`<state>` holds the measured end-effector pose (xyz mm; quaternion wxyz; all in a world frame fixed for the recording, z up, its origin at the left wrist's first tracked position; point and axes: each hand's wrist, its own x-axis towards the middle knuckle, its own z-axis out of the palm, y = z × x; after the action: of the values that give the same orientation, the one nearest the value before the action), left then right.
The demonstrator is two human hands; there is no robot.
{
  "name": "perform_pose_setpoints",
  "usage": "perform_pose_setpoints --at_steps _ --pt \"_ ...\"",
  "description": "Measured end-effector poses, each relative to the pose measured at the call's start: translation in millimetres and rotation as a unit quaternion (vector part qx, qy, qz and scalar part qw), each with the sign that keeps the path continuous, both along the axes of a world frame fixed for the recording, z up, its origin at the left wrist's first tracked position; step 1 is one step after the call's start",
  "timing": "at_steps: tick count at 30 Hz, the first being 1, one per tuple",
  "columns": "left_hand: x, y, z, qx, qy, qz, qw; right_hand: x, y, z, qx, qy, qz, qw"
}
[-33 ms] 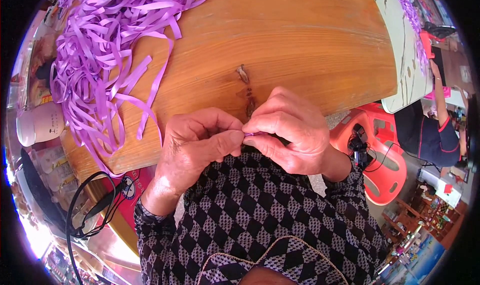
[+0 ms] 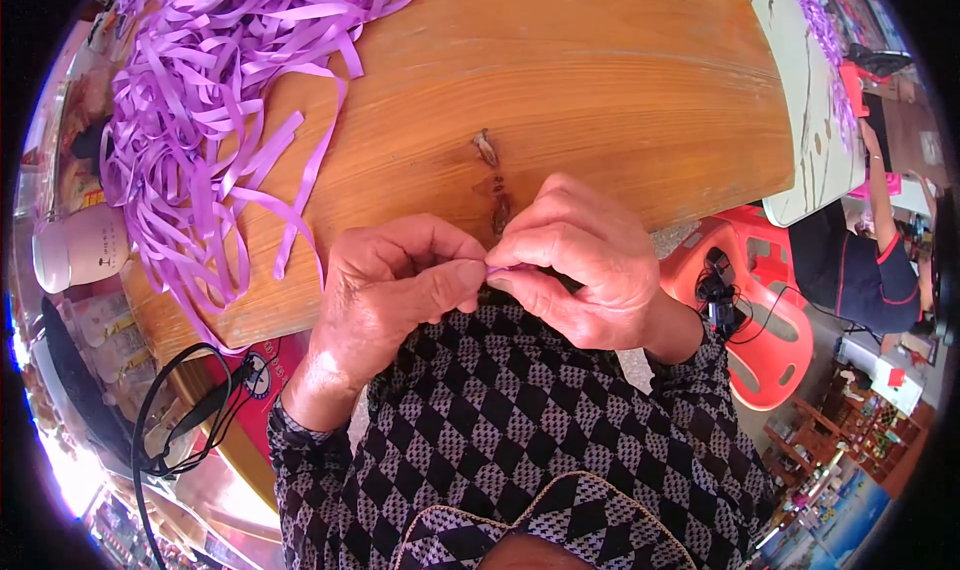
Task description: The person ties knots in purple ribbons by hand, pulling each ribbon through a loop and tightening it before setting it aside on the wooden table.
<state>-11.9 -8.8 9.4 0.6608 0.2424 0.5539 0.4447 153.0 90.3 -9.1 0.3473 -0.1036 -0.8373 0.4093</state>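
Light, steady pinches serve best; the left hand (image 2: pixel 392 282) and right hand (image 2: pixel 582 260) clamp a purple ribbon (image 2: pixel 501 268) (mostly hidden) between thumbs and forefingers; the tangled pile (image 2: pixel 190 110) lies toward ten o'clock.

Satin-like ribbons (image 2: pixel 225 60), smooth, softly shiny; wooden counter (image 2: pixel 600 90), grained, knotted, faintly glossy; chair (image 2: pixel 775 355) in smooth plastic; patterned top (image 2: pixel 540 400) in matt cloth.

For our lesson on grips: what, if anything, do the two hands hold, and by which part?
A purple strip, probably ribbon, pinched in the fingers of the left hand and right hand; whether by its end or middle is hidden.
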Motion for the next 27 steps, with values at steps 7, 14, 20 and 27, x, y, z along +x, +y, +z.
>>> perform_pose_setpoints --at_steps 7,14,20,27 --pt "6.5 -2.0 1.3 0.0 0.002 0.025 1.0 -0.9 -1.1 1.9 0.005 -0.016 0.007 1.0" --pt "12.0 -2.8 -1.2 -0.016 0.012 0.066 0.998 -0.1 -4.3 2.9 -0.003 -0.019 0.006 1.0" --pt "9.2 -0.3 -0.9 -0.017 -0.019 0.054 0.998 0.5 -0.7 0.2 -0.013 0.004 0.002 1.0" --pt "14.9 -2.0 -0.7 0.003 -0.031 0.077 0.997 3.5 1.6 1.6 -0.047 0.002 0.023 0.999"
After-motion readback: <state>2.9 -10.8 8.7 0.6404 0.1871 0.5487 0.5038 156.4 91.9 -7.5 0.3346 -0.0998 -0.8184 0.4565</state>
